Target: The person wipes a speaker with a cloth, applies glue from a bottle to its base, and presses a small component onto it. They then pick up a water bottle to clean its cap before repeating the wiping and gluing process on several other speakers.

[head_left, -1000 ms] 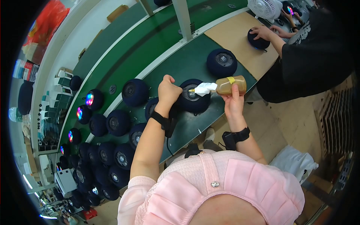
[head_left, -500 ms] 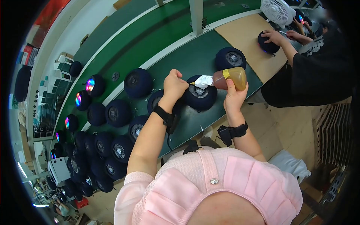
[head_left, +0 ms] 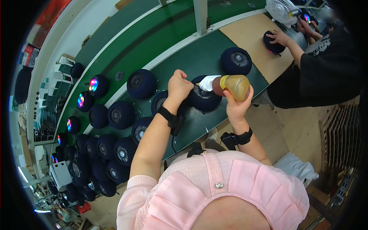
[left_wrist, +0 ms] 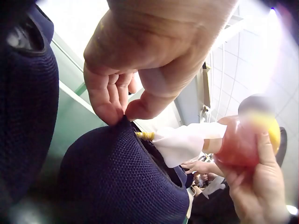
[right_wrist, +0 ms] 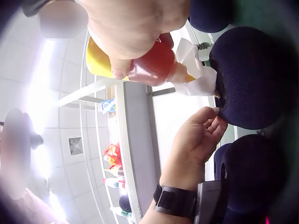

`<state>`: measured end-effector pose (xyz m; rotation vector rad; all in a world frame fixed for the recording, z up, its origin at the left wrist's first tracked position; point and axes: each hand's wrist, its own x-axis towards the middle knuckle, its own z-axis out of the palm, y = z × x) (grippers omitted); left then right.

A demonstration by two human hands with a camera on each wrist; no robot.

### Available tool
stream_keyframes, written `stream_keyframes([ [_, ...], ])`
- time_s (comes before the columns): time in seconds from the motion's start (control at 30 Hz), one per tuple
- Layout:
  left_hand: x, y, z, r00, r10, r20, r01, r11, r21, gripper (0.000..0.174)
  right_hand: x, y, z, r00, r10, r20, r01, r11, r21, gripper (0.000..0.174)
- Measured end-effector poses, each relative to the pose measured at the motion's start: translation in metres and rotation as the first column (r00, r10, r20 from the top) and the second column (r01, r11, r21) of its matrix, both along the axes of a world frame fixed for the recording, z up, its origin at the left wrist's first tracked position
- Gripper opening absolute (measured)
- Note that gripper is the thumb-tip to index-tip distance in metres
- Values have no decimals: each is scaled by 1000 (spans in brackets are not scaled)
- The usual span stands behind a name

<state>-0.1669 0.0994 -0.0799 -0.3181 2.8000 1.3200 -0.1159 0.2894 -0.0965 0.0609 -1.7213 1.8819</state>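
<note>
A round navy speaker point(head_left: 206, 102) with a mesh fabric cover sits on the green bench in front of me. My left hand point(head_left: 179, 88) pinches the fabric edge point(left_wrist: 124, 122) between thumb and fingertips, pulling it up into a small peak. In my right hand point(head_left: 238, 108) is a squeeze bottle point(head_left: 237, 85) of amber liquid, tilted with its nozzle toward the speaker. White tissue point(head_left: 209, 82) wraps the bottle's neck. Poking out of it, the yellowish nozzle tip point(left_wrist: 145, 136) is at the opening under the lifted fabric, as the left wrist view shows.
Another navy speaker point(head_left: 236, 60) stands behind to the right, beside a cardboard sheet point(head_left: 249, 38). Many more speakers point(head_left: 122, 151) crowd the left, some lit in colours. At the right, a person in black point(head_left: 318, 76) handles a speaker. A white fan point(head_left: 283, 11) stands beyond.
The bottle has moved left and tipped more toward the speaker, its base now turned toward me. My left hand keeps its pinch at the rim. The head view has shifted slightly.
</note>
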Motion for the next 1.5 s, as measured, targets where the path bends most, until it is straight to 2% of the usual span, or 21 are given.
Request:
stream_keyframes([
  [0.27, 0, -2, -4, 1000, -26, 7, 25, 997, 74, 30, 3, 4, -15, 995, -70, 69, 77, 992, -101, 66],
  [0.33, 1, -1, -2, 1000, -30, 4, 29, 998, 64, 30, 1, 5, -18, 996, -32, 86, 56, 952, -301, 55],
  [0.37, 1, -1, -2, 999, -34, 5, 34, 998, 52, 30, 1, 7, -16, 996, -35, 82, 58, 952, -300, 55],
  [0.43, 0, 0, -1, 999, -49, 5, 49, 998, 50, 30, 0, 17, -10, 941, 180, 285, 52, 759, -650, 42],
  [0.5, -3, 1, -1, 998, -65, 4, 64, 997, 48, 30, -2, 30, -20, 925, 248, 288, 24, 719, -695, 39],
  [0.57, -9, 3, -2, 988, -142, -64, 146, 987, 68, 29, -4, 37, -26, 864, 432, 257, 89, 372, -924, 44],
  [0.6, -12, 5, -6, 987, -146, -65, 150, 986, 69, 29, -5, 36, -27, 855, 414, 314, 183, 324, -928, 50],
  [0.63, -16, 7, -11, 969, -208, -134, 219, 973, 74, 29, -3, 37, -28, 856, 410, 314, 184, 325, -928, 50],
  [0.67, -16, 10, -8, 942, -267, -202, 287, 955, 75, 29, -1, 37, -28, 846, 436, 307, 206, 265, -942, 50],
  [0.7, -13, 13, -7, 941, -269, -204, 289, 954, 75, 29, 1, 38, -27, 835, 462, 298, 227, 205, -952, 50],
  [0.73, -5, 17, -6, 942, -219, -253, 216, 976, -41, 30, 5, 38, -26, 831, 475, 289, 227, 184, -956, 49],
  [0.77, 6, 22, 1, 936, -175, -306, 133, 979, -154, 31, 7, 40, -24, 832, 474, 288, 227, 183, -957, 49],
  [0.8, 18, 26, 15, 981, -77, -178, 53, 989, -136, 35, 9, 41, -22, 826, 494, 273, 209, 182, -961, 48],
  [0.93, 47, 33, 5, 996, -72, -51, 59, 973, -225, 45, 13, 44, -27, 826, 518, 221, 158, 165, -974, 49],
  [1.07, 33, 29, -15, 994, -33, -105, 18, 990, -143, 44, 11, 42, -23, 818, 517, 251, 189, 170, -967, 47],
  [1.27, 17, 30, -3, 968, -198, -152, 178, 975, -136, 37, 9, 41, -33, 823, 537, 189, 168, 88, -982, 45],
  [1.33, 17, 37, 1, 960, -200, -196, 129, 938, -322, 34, 9, 43, -35, 823, 545, 160, 126, 99, -987, 49],
  [1.37, 16, 40, -2, 960, -203, -193, 133, 937, -322, 34, 9, 43, -33, 824, 542, 162, 129, 98, -987, 49],
  [1.43, 13, 44, -9, 939, -266, -219, 114, 840, -530, 33, 9, 43, -28, 808, 551, 208, 141, 162, -977, 49],
  [1.47, 13, 45, -7, 939, -266, -217, 114, 839, -532, 33, 9, 44, -28, 807, 553, 208, 143, 159, -977, 49],
  [1.5, 12, 45, -5, 934, -277, -226, 136, 861, -490, 33, 9, 44, -28, 810, 545, 216, 114, 215, -970, 49],
])
